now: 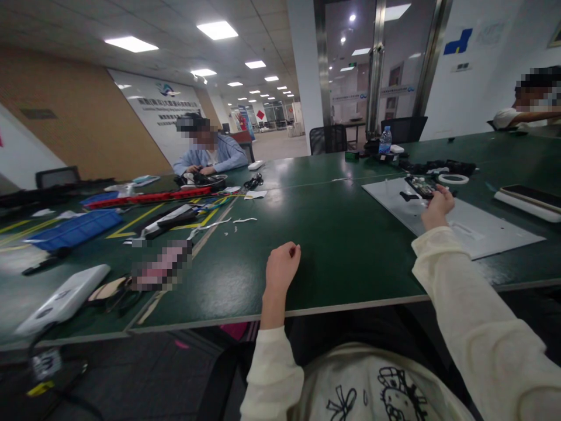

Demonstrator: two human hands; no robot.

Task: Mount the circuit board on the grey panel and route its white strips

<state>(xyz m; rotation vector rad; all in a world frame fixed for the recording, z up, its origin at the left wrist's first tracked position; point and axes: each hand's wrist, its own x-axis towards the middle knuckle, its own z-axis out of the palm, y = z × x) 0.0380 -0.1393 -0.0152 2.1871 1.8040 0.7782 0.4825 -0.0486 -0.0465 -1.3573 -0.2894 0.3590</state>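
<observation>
My left hand (283, 266) rests near the front edge of the green table, its fingers curled into a loose fist, with nothing visible in it. Out to the right, my right hand (438, 206) has its fingers closed at the right end of a small circuit board (421, 186) in a dark frame. That board is over the far part of a light grey sheet (491, 225). A small black piece (409, 196) lies on the sheet just left of my fingers. Behind my right hand is a white ring (453, 179), which looks like a tape roll.
Black gear (456, 166) and a water bottle (385, 140) stand at the back right. Flat slabs (530, 202) lie far right. On the left are a blue tray (74, 229), a white power bank (65, 298) and cables (253, 181). A person (210, 153) sits across the table.
</observation>
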